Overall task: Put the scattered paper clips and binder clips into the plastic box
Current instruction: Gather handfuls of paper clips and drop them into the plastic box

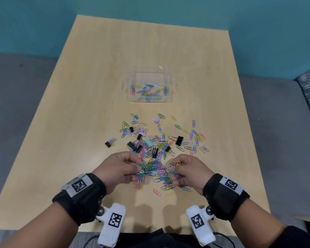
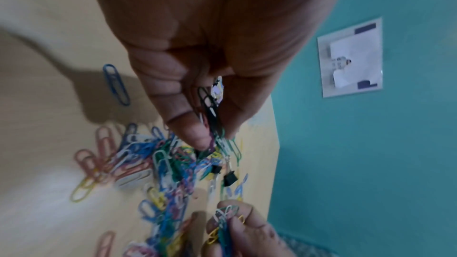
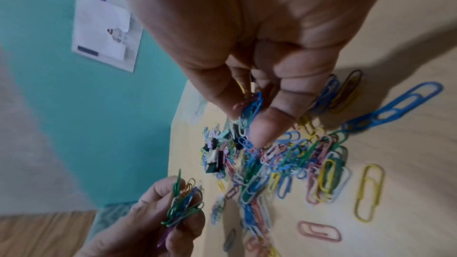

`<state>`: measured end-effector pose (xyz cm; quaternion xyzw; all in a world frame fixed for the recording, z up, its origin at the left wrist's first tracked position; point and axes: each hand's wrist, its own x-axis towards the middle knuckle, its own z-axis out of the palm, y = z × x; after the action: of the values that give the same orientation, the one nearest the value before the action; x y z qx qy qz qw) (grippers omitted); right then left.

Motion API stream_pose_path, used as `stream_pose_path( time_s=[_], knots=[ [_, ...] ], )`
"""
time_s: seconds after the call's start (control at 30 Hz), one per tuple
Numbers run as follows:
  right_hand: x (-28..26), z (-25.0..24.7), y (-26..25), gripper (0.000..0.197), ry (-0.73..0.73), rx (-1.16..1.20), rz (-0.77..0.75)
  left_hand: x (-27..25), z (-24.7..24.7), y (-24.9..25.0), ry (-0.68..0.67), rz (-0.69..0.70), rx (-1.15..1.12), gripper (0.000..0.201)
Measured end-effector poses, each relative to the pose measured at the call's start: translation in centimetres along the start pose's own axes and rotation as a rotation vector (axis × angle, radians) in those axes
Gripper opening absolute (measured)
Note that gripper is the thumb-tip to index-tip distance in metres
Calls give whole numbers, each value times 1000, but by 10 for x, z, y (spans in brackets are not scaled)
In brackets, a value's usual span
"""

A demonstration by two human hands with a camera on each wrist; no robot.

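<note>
Coloured paper clips [image 1: 156,154] and black, lilac and mint binder clips [image 1: 179,140] lie scattered on the wooden table [image 1: 97,86]. A clear plastic box [image 1: 149,87] beyond them holds several paper clips. My left hand [image 1: 131,167] pinches a bunch of paper clips [image 2: 212,116] at the near edge of the pile. Opposite it, my right hand [image 1: 177,171] pinches another bunch of paper clips [image 3: 249,110], just above the heap. Each hand also shows in the other wrist view, gripping clips [image 3: 183,206] [image 2: 225,222].
The table's near edge [image 1: 150,231] lies just behind my wrists. A teal wall [image 1: 258,24] with a white sheet [image 2: 351,58] on it stands behind the table. Grey seating [image 1: 276,131] flanks both sides. Bare table top lies left of the box.
</note>
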<state>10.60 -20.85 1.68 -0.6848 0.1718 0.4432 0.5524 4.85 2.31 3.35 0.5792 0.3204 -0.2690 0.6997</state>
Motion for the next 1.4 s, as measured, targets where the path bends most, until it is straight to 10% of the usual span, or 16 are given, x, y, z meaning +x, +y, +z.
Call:
stream_pose_path(
  time_s=[0.33, 0.57, 0.8, 1.0, 1.4],
  knots=[
    [25, -11, -99, 11, -142, 395, -112, 35, -10, 95, 22, 161, -219, 18],
    [87, -10, -202, 17, 72, 419, -204, 100, -8, 177, 165, 295, -174, 20],
    [98, 4, -250, 19, 109, -105, -201, 138, 0, 207, 239, 339, 265, 18],
    [83, -71, -207, 41, 449, -855, -412, 104, -58, 164, 457, 473, 684, 39],
    [73, -86, -43, 74, 180, -1660, -466, 36, -93, -25, 577, 443, 1020, 46]
  ],
)
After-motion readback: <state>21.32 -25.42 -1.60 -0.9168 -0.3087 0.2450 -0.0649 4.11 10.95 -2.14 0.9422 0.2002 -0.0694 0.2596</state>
